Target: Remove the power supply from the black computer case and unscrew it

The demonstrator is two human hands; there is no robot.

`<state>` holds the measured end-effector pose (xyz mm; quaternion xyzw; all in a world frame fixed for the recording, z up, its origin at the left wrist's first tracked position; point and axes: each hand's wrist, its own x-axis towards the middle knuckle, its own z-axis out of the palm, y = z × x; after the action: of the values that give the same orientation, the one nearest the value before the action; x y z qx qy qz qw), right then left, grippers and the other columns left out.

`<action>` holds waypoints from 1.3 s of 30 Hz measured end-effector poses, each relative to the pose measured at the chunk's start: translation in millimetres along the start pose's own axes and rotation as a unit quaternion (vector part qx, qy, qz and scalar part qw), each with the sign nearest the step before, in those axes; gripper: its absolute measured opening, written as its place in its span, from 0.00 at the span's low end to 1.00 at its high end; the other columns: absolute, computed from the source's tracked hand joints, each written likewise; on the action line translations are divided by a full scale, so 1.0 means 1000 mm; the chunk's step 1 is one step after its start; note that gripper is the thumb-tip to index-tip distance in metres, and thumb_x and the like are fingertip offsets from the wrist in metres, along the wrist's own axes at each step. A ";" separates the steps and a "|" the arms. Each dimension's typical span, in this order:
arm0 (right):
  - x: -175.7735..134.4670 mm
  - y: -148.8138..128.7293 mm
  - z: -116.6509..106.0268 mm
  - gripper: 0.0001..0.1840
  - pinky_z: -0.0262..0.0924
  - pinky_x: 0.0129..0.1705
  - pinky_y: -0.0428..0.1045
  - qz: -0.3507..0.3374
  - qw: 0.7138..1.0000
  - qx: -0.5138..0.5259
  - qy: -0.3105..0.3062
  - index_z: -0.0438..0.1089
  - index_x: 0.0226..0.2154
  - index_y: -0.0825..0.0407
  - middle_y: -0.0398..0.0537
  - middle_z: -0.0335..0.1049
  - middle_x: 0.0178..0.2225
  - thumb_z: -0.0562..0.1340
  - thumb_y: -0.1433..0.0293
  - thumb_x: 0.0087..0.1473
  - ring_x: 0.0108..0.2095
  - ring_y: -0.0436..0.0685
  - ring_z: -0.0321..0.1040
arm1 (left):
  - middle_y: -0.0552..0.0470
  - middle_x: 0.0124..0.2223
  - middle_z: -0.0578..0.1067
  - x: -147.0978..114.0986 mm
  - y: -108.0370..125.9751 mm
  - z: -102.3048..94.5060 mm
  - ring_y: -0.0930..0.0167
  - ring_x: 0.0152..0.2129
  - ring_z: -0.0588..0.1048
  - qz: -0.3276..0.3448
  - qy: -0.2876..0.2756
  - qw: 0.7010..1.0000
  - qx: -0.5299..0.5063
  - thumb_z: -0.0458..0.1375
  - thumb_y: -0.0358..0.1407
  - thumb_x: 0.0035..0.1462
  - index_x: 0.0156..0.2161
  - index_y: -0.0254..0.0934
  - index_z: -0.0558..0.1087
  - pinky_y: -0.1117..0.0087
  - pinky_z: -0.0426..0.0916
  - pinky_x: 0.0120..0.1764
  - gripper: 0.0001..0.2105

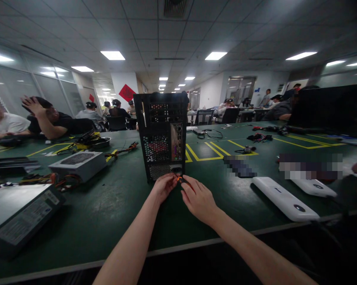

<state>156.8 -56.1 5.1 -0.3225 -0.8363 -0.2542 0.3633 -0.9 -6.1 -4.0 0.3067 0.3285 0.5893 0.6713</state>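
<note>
A black computer case [163, 134] stands upright on the green table, its back panel with vents and ports facing me. At its lower right corner, by the power supply, is a small screwdriver [180, 180] with an orange and black handle. My right hand [200, 200] closes its fingers around the handle. Close against it, my left hand [165, 187] has its fingertips pinched at the front of the screwdriver, near the shaft. The tip meets the lower panel area, but exactly where it rests is too small to tell.
Two power supplies with cables, one grey [83, 166] and one nearer [24, 217], lie on the left. To the right are a white device [285, 198], a phone-like dark slab [240, 166] and a black monitor [329, 109]. Other people sit at tables around.
</note>
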 end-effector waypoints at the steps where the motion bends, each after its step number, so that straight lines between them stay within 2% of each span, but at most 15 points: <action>1: 0.000 -0.001 0.000 0.12 0.59 0.45 0.51 -0.023 1.000 0.003 -0.004 0.63 0.42 0.56 0.57 0.63 0.46 0.53 0.74 0.53 0.46 0.58 0.61 | 0.46 0.31 0.75 -0.001 0.000 0.000 0.76 0.25 0.73 0.002 -0.007 1.000 0.004 0.52 0.21 0.49 0.31 0.28 0.71 0.78 0.68 0.28 0.07; 4: 0.000 -0.001 0.001 0.13 0.60 0.43 0.50 -0.046 0.999 0.002 0.005 0.63 0.42 0.55 0.55 0.65 0.45 0.52 0.76 0.53 0.44 0.56 0.63 | 0.45 0.31 0.75 -0.001 0.001 0.001 0.75 0.25 0.73 0.004 -0.019 1.000 0.010 0.51 0.21 0.48 0.31 0.28 0.71 0.78 0.68 0.28 0.07; 8: -0.002 0.003 0.001 0.09 0.62 0.35 0.47 0.030 0.999 -0.012 0.019 0.65 0.39 0.54 0.51 0.69 0.38 0.54 0.71 0.54 0.33 0.52 0.66 | 0.45 0.32 0.75 0.003 -0.001 0.000 0.76 0.26 0.73 -0.004 0.003 1.000 0.000 0.52 0.21 0.48 0.30 0.28 0.71 0.78 0.68 0.29 0.07; 10: -0.001 0.002 -0.001 0.09 0.62 0.37 0.49 0.030 0.999 -0.012 0.012 0.65 0.39 0.54 0.52 0.68 0.40 0.54 0.70 0.54 0.36 0.54 0.66 | 0.45 0.31 0.75 0.004 -0.002 -0.001 0.76 0.25 0.73 -0.003 0.005 1.000 -0.001 0.52 0.20 0.47 0.30 0.28 0.71 0.78 0.68 0.29 0.07; 14: 0.002 -0.001 -0.004 0.12 0.58 0.46 0.52 -0.054 0.999 0.002 -0.006 0.64 0.41 0.54 0.55 0.63 0.47 0.53 0.76 0.53 0.48 0.57 0.59 | 0.46 0.31 0.75 0.001 -0.001 0.000 0.75 0.25 0.73 0.006 -0.006 1.000 0.000 0.52 0.21 0.48 0.30 0.29 0.71 0.77 0.68 0.29 0.07; 16: 0.003 -0.002 -0.002 0.12 0.59 0.45 0.51 -0.069 0.998 0.003 -0.003 0.64 0.41 0.54 0.54 0.64 0.45 0.52 0.76 0.53 0.46 0.56 0.61 | 0.46 0.31 0.75 0.000 0.000 0.000 0.75 0.26 0.73 0.008 -0.015 1.000 0.006 0.52 0.22 0.48 0.31 0.28 0.71 0.77 0.68 0.29 0.06; 20: 0.001 0.001 0.000 0.10 0.62 0.39 0.49 -0.007 1.000 -0.006 0.015 0.65 0.40 0.53 0.53 0.67 0.41 0.53 0.73 0.54 0.38 0.54 0.65 | 0.46 0.31 0.75 0.000 0.000 0.000 0.76 0.25 0.73 0.000 -0.014 1.000 0.011 0.53 0.23 0.48 0.30 0.29 0.71 0.78 0.67 0.29 0.05; 22: 0.000 0.001 -0.001 0.10 0.61 0.40 0.50 -0.010 1.000 -0.005 0.008 0.65 0.39 0.53 0.53 0.66 0.42 0.54 0.73 0.53 0.39 0.55 0.65 | 0.46 0.31 0.75 0.000 0.000 0.000 0.77 0.25 0.72 0.000 -0.011 1.000 0.010 0.53 0.23 0.48 0.30 0.29 0.71 0.78 0.67 0.29 0.05; 26: 0.002 -0.002 -0.002 0.11 0.59 0.45 0.51 -0.059 0.998 0.002 -0.008 0.65 0.39 0.53 0.55 0.63 0.46 0.53 0.76 0.52 0.47 0.57 0.60 | 0.45 0.31 0.75 -0.001 0.001 0.001 0.76 0.25 0.73 0.006 -0.016 1.000 0.012 0.53 0.23 0.48 0.31 0.28 0.71 0.78 0.68 0.28 0.06; 28: 0.001 -0.001 0.000 0.12 0.59 0.43 0.49 -0.053 0.999 -0.003 0.005 0.64 0.41 0.53 0.54 0.64 0.45 0.53 0.76 0.53 0.44 0.56 0.62 | 0.45 0.31 0.75 -0.001 0.000 0.001 0.75 0.25 0.73 0.004 -0.016 1.000 0.011 0.53 0.23 0.48 0.31 0.28 0.71 0.77 0.68 0.29 0.06; 32: -0.002 0.003 0.003 0.11 0.59 0.37 0.46 0.008 0.999 -0.025 0.031 0.64 0.42 0.53 0.51 0.67 0.39 0.54 0.70 0.55 0.35 0.52 0.65 | 0.45 0.32 0.75 0.003 -0.002 -0.001 0.75 0.27 0.73 0.001 -0.010 1.000 0.006 0.53 0.23 0.48 0.31 0.29 0.70 0.78 0.68 0.30 0.05; 39: 0.004 -0.003 -0.005 0.11 0.54 0.30 0.48 0.028 0.998 -0.058 -0.002 0.64 0.37 0.53 0.49 0.66 0.32 0.53 0.65 0.55 0.29 0.53 0.63 | 0.45 0.31 0.75 0.003 -0.002 0.001 0.75 0.25 0.73 0.003 0.005 1.000 0.017 0.54 0.21 0.47 0.32 0.30 0.69 0.78 0.68 0.28 0.06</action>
<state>155.1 -60.4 10.6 -0.3666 -0.8114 -0.2919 0.3493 1.3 -3.4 -5.3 0.3161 0.3412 0.5876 0.6622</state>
